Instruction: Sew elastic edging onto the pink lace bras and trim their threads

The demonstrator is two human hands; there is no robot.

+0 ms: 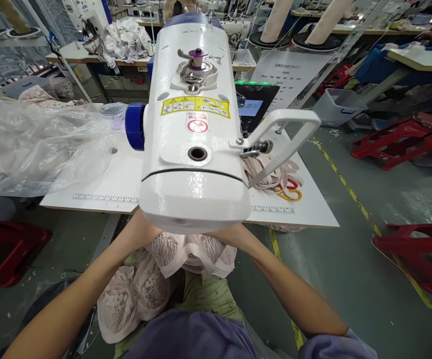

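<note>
And there I was, both arms reaching forward to the white sewing machine (197,194), wrists in close under its rounded front! My left hand (147,230) came in from the left, against the beige lace piece (195,249), my right hand (232,233) at the other side of it. The fingers? Tucked behind the machine's head, every one, so I couldn't tell whether they were spread or pinching. The lace itself hung just below the machine's front, between my forearms and above my green trousers (210,294), a pale band looping across its middle. Down to the left, a second lace piece (133,299) lay over my thigh, cups bulging outward.

Up on the white tabletop (315,212), right of the machine, a heap of beige straps (266,172) sat touching red and yellow loops (290,193), like scissor handles. Far left, a clear plastic bag (51,149) sprawled near the blue handwheel (134,126). And on top, a purple-rimmed bobbin (198,60) stood upright!
</note>
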